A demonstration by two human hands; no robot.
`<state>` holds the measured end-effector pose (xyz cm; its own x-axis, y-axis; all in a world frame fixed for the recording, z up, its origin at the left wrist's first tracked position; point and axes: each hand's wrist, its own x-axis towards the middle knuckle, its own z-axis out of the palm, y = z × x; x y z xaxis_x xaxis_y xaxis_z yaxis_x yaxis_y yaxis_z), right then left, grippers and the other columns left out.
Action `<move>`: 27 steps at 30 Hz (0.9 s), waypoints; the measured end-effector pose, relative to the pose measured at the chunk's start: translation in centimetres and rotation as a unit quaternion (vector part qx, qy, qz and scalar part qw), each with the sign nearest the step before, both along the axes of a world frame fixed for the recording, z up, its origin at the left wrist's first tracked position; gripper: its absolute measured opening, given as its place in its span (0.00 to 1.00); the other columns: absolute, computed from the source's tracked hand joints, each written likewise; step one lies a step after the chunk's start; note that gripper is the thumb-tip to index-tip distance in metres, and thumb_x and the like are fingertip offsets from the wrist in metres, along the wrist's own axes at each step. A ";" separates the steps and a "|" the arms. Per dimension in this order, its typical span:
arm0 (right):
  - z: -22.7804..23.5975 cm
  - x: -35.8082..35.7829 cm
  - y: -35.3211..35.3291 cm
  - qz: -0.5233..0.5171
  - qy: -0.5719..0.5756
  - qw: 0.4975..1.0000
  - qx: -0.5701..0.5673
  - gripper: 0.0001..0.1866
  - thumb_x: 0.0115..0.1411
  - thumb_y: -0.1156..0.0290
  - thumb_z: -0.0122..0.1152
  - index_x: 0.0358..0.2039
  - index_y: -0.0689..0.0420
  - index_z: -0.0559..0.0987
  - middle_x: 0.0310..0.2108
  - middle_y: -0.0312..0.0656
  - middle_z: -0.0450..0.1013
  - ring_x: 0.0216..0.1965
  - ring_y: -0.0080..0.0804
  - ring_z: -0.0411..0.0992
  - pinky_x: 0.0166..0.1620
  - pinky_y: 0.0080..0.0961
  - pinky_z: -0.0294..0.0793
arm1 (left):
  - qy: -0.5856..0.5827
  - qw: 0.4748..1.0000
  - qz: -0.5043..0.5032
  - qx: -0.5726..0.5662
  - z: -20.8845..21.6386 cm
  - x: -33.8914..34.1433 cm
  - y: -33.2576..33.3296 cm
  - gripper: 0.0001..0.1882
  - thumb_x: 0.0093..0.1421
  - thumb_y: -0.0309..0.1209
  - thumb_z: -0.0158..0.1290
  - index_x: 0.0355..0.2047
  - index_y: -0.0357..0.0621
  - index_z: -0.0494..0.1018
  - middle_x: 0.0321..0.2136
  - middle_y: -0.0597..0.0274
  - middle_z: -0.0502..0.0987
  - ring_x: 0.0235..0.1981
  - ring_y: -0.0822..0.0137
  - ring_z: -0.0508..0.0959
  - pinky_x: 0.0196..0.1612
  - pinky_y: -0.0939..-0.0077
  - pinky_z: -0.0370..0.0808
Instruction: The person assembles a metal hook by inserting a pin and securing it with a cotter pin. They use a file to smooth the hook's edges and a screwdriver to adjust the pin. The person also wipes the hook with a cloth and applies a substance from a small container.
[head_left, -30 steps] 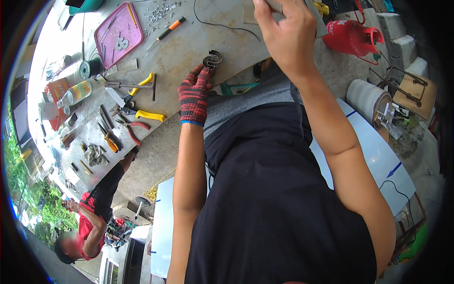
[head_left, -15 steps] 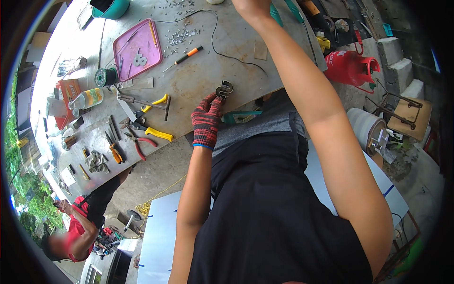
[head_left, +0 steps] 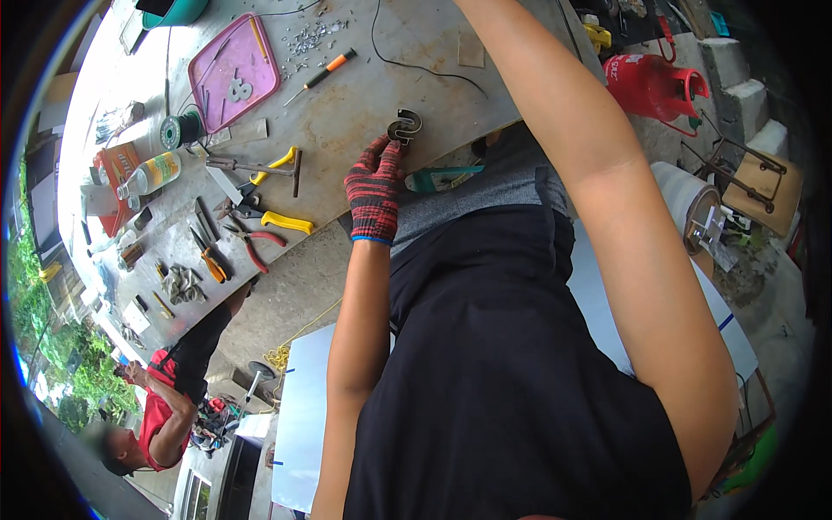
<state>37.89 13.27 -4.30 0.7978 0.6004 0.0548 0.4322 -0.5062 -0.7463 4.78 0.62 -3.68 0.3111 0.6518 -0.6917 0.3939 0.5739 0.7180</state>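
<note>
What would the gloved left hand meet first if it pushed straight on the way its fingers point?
The left hand in the red-and-black knit glove already has its fingertips at the small dark curved metal clamp near the grey metal workbench's edge. Beyond it lies bare benchtop, then the thin black wire, though depth is hard to judge.

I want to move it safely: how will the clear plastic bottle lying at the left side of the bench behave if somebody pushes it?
The bottle lies on its side and is round, so it would probably roll rather than slide. It looks like thin clear plastic, so likely light and a little squashy. The metal bench looks smooth, giving little grip.
</note>
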 end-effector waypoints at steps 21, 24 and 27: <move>6.2 -7.0 -19.2 0.032 0.189 0.981 0.024 0.23 0.68 0.67 0.63 0.59 0.67 0.74 0.43 0.48 0.80 0.41 0.36 0.80 0.45 0.32 0.79 | -0.003 1.000 -0.022 0.009 -0.4 -0.3 0.1 0.26 0.69 0.42 0.58 0.59 0.37 0.74 0.43 0.59 0.86 0.26 0.78 0.74 0.36 0.81 0.74; 6.8 -6.8 -21.0 0.012 0.148 0.988 0.050 0.21 0.66 0.68 0.64 0.56 0.64 0.77 0.40 0.45 0.80 0.37 0.33 0.78 0.42 0.31 0.78 | -0.010 0.999 -0.028 0.022 -0.9 -0.7 0.2 0.25 0.69 0.43 0.57 0.60 0.39 0.74 0.44 0.59 0.86 0.27 0.77 0.74 0.36 0.80 0.74; 4.2 -5.1 -22.6 -0.020 0.090 0.992 0.089 0.19 0.63 0.68 0.66 0.51 0.63 0.80 0.35 0.40 0.81 0.28 0.28 0.75 0.35 0.29 0.77 | -0.028 0.999 -0.029 0.023 -0.8 -1.2 0.4 0.25 0.68 0.39 0.59 0.59 0.35 0.74 0.47 0.54 0.84 0.44 0.69 0.83 0.40 0.76 0.78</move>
